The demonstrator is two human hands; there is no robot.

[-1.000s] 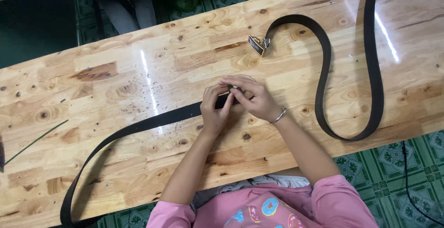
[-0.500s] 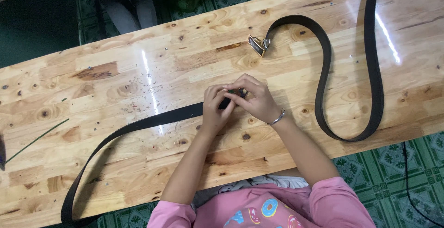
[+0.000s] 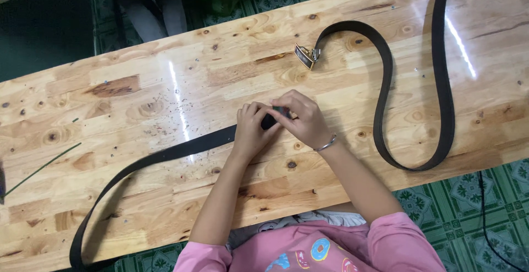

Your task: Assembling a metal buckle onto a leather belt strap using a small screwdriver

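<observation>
L hand [image 3: 252, 131] and R hand [image 3: 304, 120] both closed, gripping end of black belt [image 3: 165, 155] at desk [image 3: 138, 101] centre. Second belt w/ buckle [image 3: 304, 56] lies apart, right.

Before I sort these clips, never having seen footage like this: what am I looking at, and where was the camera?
The camera sits on a person's head and looks straight down, so you see their own two arms in pink sleeves. No machine is involved. In front of them is a long wooden table. Both hands meet near its middle: the left hand and the right hand together grip the end of a dark belt that trails off to the left edge. What sits between the fingers is hidden. A second dark belt with a metal buckle lies in curves on the right, untouched. The right wrist wears a thin bracelet.
</observation>
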